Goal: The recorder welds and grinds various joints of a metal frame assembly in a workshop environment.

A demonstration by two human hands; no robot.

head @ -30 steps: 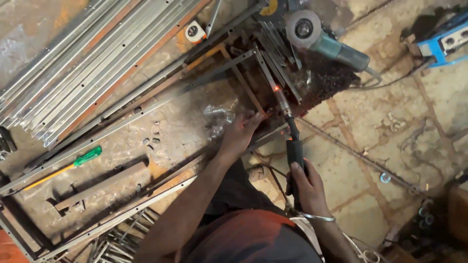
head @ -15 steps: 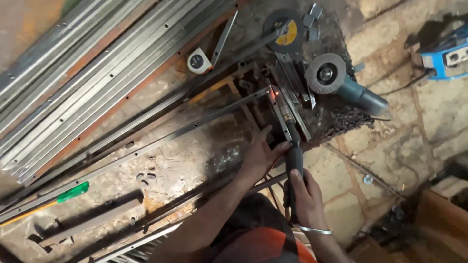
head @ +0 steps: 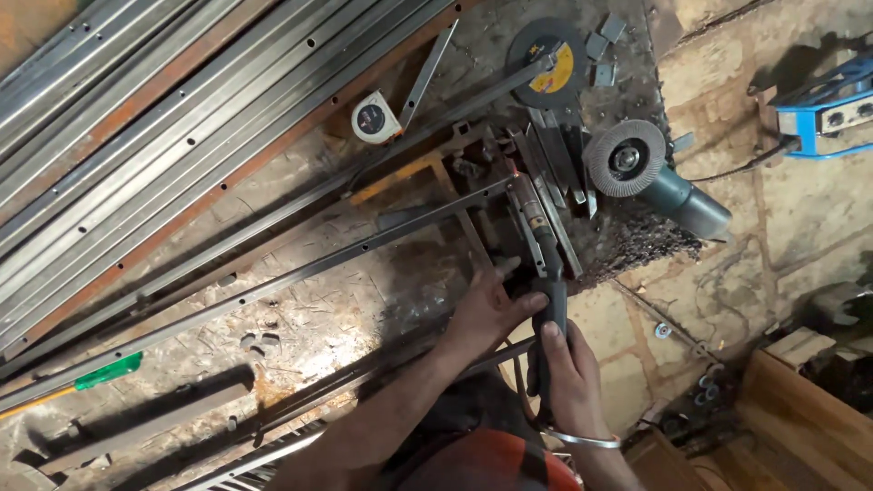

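Shadow hides the welding holder's (head: 536, 241) tip at the thin steel frame (head: 364, 245) on the floor. Right hand (head: 566, 368) clamps its black handle; left hand (head: 486, 309) steadies, fingers curled alongside.

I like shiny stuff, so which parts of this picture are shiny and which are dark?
Head view: light glints off the long metal bars at upper left; the floor at right is evenly lit; shadow covers the middle around the left hand, the right hand and the dark tool. Everything looks sharp.
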